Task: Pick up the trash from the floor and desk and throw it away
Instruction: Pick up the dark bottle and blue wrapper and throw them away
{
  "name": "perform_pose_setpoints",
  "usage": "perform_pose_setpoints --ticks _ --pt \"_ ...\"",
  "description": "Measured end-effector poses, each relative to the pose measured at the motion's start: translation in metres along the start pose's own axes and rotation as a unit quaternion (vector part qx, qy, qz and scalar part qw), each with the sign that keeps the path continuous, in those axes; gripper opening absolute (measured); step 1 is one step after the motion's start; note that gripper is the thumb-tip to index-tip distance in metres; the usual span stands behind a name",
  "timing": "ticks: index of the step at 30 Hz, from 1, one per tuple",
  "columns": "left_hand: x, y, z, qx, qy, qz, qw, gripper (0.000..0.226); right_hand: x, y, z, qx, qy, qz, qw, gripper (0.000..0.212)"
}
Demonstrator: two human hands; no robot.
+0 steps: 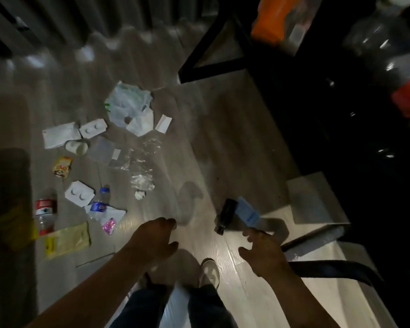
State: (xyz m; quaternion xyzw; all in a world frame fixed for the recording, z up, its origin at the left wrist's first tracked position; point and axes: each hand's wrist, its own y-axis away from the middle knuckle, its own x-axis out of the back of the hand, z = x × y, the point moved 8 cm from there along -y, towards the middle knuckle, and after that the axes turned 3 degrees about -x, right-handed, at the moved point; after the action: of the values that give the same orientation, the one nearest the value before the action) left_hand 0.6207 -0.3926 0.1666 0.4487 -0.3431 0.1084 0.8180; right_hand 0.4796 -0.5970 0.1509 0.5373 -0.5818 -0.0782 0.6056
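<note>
Trash is scattered on the pale wood floor to my left: a white plastic bag (128, 102), tissue (141, 124), two blister packs (92, 129) (79, 196), a yellow snack wrapper (62, 166), clear film (142, 162), a red-label bottle (45, 211), a blue-label bottle (101, 202), a pink wrapper (109, 224) and a yellow bag (66, 240). My left hand (156, 235) hangs over bare floor, loosely curled and holding nothing. My right hand (260, 249) is spread, thumb apart, fingertips at the lower end of a blue packet (246, 210) lying beside a small dark bottle (225, 215).
A black desk (317, 102) fills the right side, with an orange packet (272, 17) and a clear bottle with a red label (407, 91) on it. A white box (317, 202) and a dark chair leg (329, 268) sit by my right hand. Dark curtains hang behind.
</note>
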Motion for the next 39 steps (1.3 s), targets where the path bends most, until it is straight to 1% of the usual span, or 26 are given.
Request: perform_pose_setpoints --ticks 6,8,10,12,14,17,19,20,22,25,28,31,34,37,39 --pt "-0.092 -0.11 -0.05 -0.034 -0.012 -0.001 0.999 0.049 -0.076 -0.119 0.053 -0.047 0.026 0.015 0.998 0.048" --pt "-0.125 -0.147 -0.061 -0.051 -0.016 -0.012 0.999 0.05 -0.099 -0.157 0.072 -0.061 0.014 0.022 0.998 0.043" --pt "-0.155 -0.186 -0.068 -0.074 -0.028 -0.016 0.997 0.05 -0.119 -0.197 0.085 -0.049 0.022 0.03 0.998 0.035" --pt "-0.181 -0.226 -0.073 -0.106 -0.044 -0.01 0.993 0.049 -0.134 -0.238 0.098 -0.037 0.029 0.052 0.998 0.031" --pt "-0.206 -0.268 -0.075 -0.142 -0.072 -0.01 0.987 0.047 -0.149 -0.274 0.114 -0.039 0.006 0.074 0.996 0.035" --pt "-0.233 -0.328 -0.076 -0.169 -0.105 -0.001 0.98 0.039 -0.166 -0.321 0.139 -0.018 -0.022 0.116 0.993 0.038" --pt "-0.243 -0.361 -0.072 -0.198 -0.159 0.021 0.967 0.041 -0.168 -0.343 0.156 -0.014 -0.032 0.154 0.987 0.04" --pt "-0.246 -0.374 -0.07 -0.21 -0.179 0.028 0.961 0.044 -0.166 -0.351 0.162 -0.008 -0.018 0.179 0.984 0.04" --pt "-0.249 -0.39 -0.064 -0.219 -0.181 0.025 0.958 0.05 -0.163 -0.36 0.173 -0.004 0.016 0.212 0.977 0.041" --pt "-0.252 -0.391 -0.056 -0.198 -0.15 0.008 0.968 0.051 -0.167 -0.355 0.185 -0.023 0.023 0.199 0.979 0.045" --pt "-0.259 -0.381 -0.041 -0.177 -0.098 0.015 0.979 0.052 -0.171 -0.347 0.19 -0.014 0.023 0.19 0.981 0.047" --pt "-0.275 -0.383 -0.016 -0.191 -0.047 0.021 0.98 0.046 -0.169 -0.356 0.201 -0.017 0.016 0.19 0.981 0.049" --pt "-0.284 -0.392 0.001 -0.181 0.007 0.023 0.983 0.042 -0.171 -0.368 0.217 -0.028 0.008 0.198 0.98 0.047" --pt "-0.292 -0.392 0.016 -0.175 -0.007 0.033 0.984 0.04 -0.176 -0.369 0.227 -0.028 0.012 0.204 0.978 0.04" --pt "-0.294 -0.39 0.024 -0.164 -0.03 0.05 0.985 0.046 -0.181 -0.37 0.23 -0.014 0.017 0.207 0.978 0.041"
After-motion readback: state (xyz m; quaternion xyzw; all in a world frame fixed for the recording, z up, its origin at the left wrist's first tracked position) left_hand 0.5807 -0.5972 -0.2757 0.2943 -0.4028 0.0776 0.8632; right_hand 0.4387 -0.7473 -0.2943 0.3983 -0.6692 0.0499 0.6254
